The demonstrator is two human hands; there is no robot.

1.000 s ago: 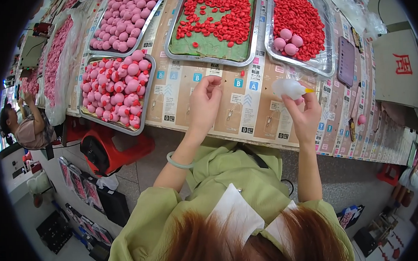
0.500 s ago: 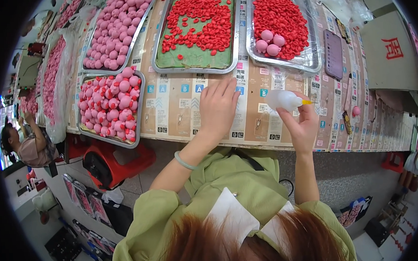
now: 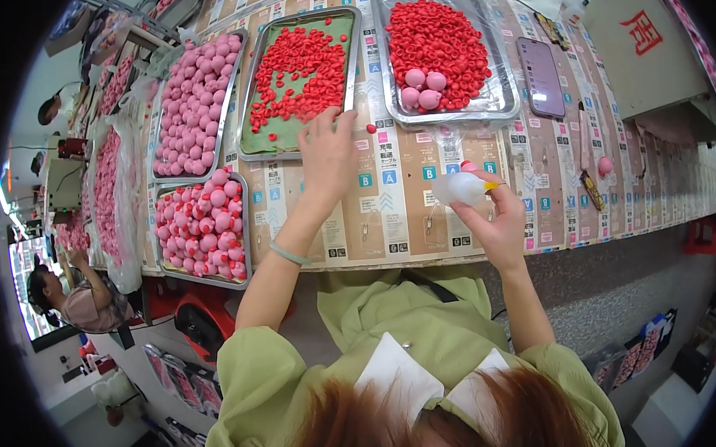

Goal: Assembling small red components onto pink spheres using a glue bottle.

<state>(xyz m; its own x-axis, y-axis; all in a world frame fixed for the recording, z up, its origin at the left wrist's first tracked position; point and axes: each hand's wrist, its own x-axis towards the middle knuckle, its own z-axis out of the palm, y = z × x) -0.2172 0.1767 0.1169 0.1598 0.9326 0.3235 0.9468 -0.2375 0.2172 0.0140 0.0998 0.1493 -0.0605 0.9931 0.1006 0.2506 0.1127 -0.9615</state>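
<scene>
My right hand (image 3: 498, 225) is wrapped round a white squeeze bottle (image 3: 459, 189) with a yellow tip, held sideways above the table. A small pink and red piece (image 3: 468, 166) shows just beyond the bottle; whether my fingers touch it, I cannot tell. My left hand (image 3: 328, 151) reaches over the near edge of a metal tray (image 3: 247, 148) with a green lining, its fingers apart. Many small red ring-like pieces (image 3: 303, 74) lie on that lining, close to my fingertips. One loose red piece (image 3: 371, 129) lies just right of the tray.
At the right stands a tray (image 3: 509, 105) of red pieces with several pink balls. Leftward are a tray of plain pink balls (image 3: 189, 103) and one of pink balls with red parts (image 3: 206, 226). A phone (image 3: 540, 76), a knife (image 3: 583, 138) and a box (image 3: 646, 59) are rightward.
My left hand has moved left and away from me, from the bare table to the green-lined tray. My right hand has shifted slightly left and nearer with the bottle. The whole view has swung.
</scene>
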